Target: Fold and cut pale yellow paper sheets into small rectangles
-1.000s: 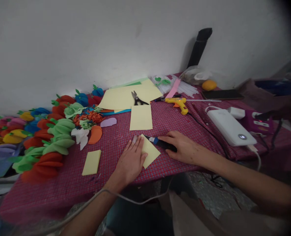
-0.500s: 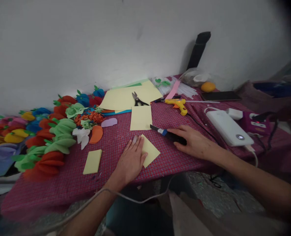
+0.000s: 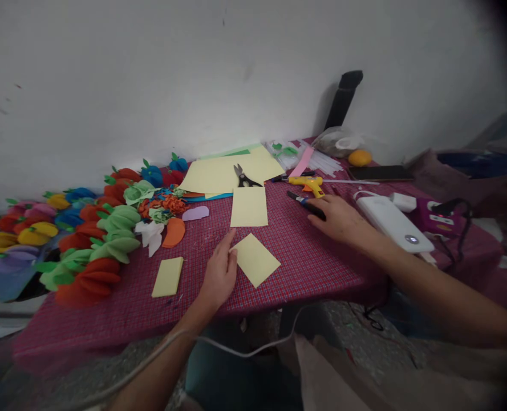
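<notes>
My left hand (image 3: pixel 220 268) hovers at or touches the left corner of a pale yellow paper square (image 3: pixel 256 260), its fingers stretched out and nothing held in it. The square lies turned like a diamond on the checked cloth. In my right hand (image 3: pixel 337 218) is the black handle of a utility knife (image 3: pixel 305 204), the thumb and fingers about it. The knife points left, just below the yellow glue gun (image 3: pixel 308 185). Behind the square lies another pale yellow sheet (image 3: pixel 250 206), and a small yellow paper stack (image 3: pixel 167 277) rests to the left.
Black-handled scissors (image 3: pixel 245 177) lie on large yellow sheets (image 3: pixel 213 173) by the wall. Several colourful paper or felt shapes (image 3: pixel 94 240) are heaped at the left. On the right are a white power bank (image 3: pixel 394 224), a purple power strip (image 3: pixel 439 218) and an orange fruit (image 3: pixel 360 158).
My right hand has carried the utility knife up and away from the paper, towards the glue gun. My left hand has slid left off the paper square, leaving more of it visible.
</notes>
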The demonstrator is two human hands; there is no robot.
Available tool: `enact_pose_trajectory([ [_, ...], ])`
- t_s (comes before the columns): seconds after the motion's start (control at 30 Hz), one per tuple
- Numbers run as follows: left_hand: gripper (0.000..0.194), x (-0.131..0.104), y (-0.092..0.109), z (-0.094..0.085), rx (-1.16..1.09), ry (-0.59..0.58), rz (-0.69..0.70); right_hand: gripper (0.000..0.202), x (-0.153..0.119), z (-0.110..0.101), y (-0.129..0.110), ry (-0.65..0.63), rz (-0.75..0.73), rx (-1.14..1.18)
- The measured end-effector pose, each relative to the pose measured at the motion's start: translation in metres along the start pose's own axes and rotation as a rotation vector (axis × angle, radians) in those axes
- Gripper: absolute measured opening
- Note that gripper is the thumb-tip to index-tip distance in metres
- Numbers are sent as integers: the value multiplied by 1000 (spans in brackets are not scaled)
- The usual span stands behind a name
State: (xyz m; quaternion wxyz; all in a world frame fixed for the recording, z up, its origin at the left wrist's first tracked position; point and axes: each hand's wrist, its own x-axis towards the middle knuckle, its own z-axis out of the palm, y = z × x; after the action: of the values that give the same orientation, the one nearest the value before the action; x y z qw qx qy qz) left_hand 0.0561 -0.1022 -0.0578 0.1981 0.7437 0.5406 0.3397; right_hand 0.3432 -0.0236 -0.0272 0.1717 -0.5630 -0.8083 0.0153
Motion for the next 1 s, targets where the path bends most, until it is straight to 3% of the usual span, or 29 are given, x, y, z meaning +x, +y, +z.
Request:
enact_pose_trajectory([
  [0.07, 42, -1, -3, 0, -10, 46, -32, 39, -11, -5, -26, -70, -19, 190],
  [0.13, 42, -1, -3, 0, 55, 32, -33, 36, -19, -7, -51, -211, -73, 361],
  [0.2, 45, 0, 0, 1, 142, 3, -20, 36, -21, -7, -69, -270, -105, 421],
  [0.33, 53, 1, 5, 4, 294, -4, 8, 35, -3, 3, -90, -267, -155, 353],
  [0.47, 57, 1, 8, 6, 397, -10, 9, 28, 27, 19, -107, -349, -224, 177],
  [0.57, 59, 0, 9, 7, 413, -19, -1, 39, 41, 28, -121, -414, -223, 110],
  [0.73, 61, 0, 8, 7, 316, 7, -24, 48, 45, 31, -125, -540, -181, 293],
  [0.9, 63, 0, 1, -2, 32, 163, -95, 60, 54, 25, -111, -482, -46, 523],
  [1.0, 59, 11, -2, -15, -108, 253, -119, 55, 66, 24, -106, -432, -89, 659],
])
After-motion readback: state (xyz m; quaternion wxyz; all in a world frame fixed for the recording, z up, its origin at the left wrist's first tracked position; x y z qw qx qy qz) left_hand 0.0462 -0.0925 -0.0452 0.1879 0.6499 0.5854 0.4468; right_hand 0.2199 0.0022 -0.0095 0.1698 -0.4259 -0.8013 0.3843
